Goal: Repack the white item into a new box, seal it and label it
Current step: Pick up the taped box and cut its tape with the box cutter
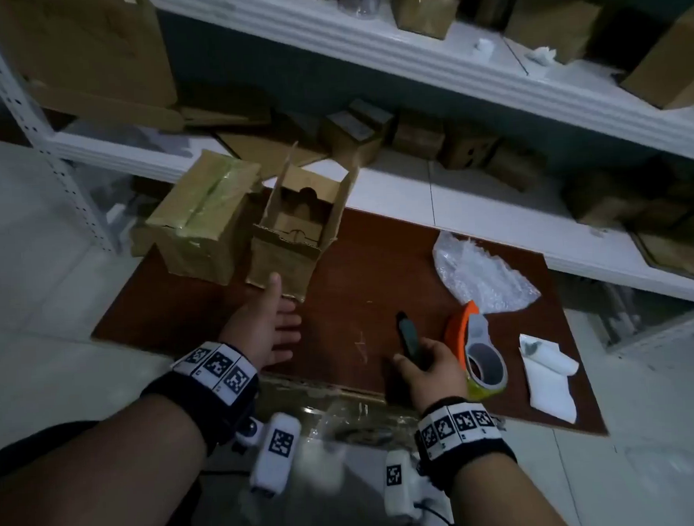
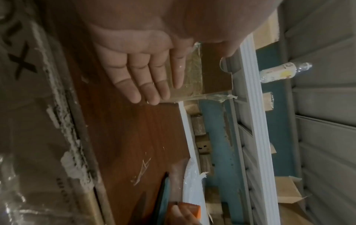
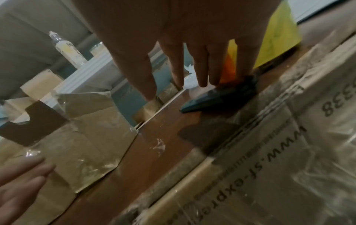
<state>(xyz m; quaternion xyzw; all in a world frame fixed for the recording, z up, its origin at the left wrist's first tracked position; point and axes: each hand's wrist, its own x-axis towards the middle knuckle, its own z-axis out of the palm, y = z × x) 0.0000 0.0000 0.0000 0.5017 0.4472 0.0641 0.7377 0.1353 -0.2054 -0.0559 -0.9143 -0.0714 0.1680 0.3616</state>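
Note:
An open cardboard box (image 1: 285,258) (image 3: 82,137) stands with its flaps up at the back left of a brown board (image 1: 358,270). My left hand (image 1: 278,326) (image 2: 146,85) is open with straight fingers right at the box's near side. My right hand (image 1: 427,363) (image 3: 192,73) lies with straight fingertips on a dark box cutter (image 1: 406,332) (image 3: 217,97) that rests on the board; the thumb stays apart from it. A folded white item (image 1: 548,373) lies at the board's right edge. An orange tape dispenser (image 1: 476,348) stands just right of my right hand.
A sealed taped box (image 1: 202,226) stands left of the open one. Crumpled bubble wrap (image 1: 479,280) lies at the back right. A flattened, taped carton (image 1: 344,403) (image 3: 269,152) lies at the board's near edge. White shelves (image 1: 413,187) with several boxes rise behind.

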